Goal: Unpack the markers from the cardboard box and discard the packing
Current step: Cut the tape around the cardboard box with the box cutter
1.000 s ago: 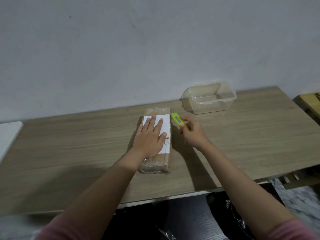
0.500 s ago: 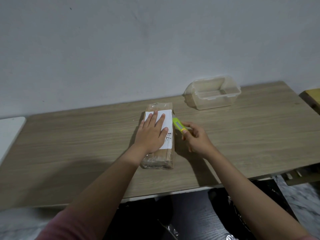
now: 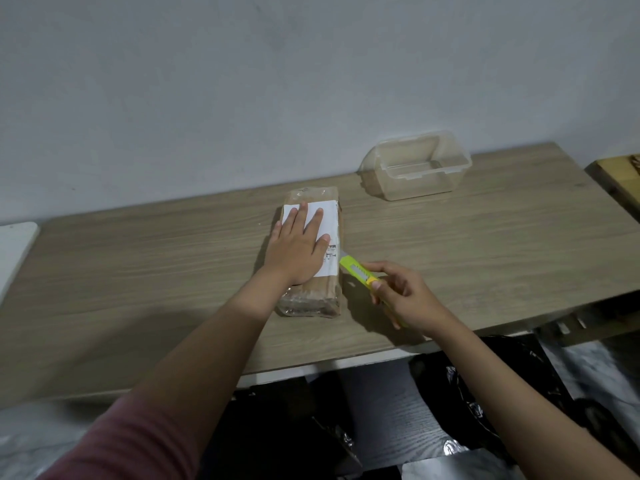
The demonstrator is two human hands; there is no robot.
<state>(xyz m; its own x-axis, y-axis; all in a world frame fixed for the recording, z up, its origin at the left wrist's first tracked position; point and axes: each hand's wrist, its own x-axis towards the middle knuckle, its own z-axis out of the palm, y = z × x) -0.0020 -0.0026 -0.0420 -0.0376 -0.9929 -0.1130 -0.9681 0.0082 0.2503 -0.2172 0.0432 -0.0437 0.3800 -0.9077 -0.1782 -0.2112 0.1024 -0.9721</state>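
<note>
A cardboard box (image 3: 317, 292) wrapped in clear tape, with a white label on top, lies lengthwise in the middle of the wooden table (image 3: 138, 271). My left hand (image 3: 296, 249) presses flat on the label with straight fingers. My right hand (image 3: 403, 296) grips a yellow-green utility knife (image 3: 356, 271). Its blade tip touches the box's right side edge, about two thirds of the way toward me. No markers are visible.
An empty clear plastic container (image 3: 417, 166) stands at the back right near the wall. A black plastic bag (image 3: 502, 393) sits below the table's front edge on the right. A white surface (image 3: 14, 251) adjoins the table at the left.
My right hand has drawn the knife along the box's right edge, from the far end toward me. My left hand has stayed flat on the label.
</note>
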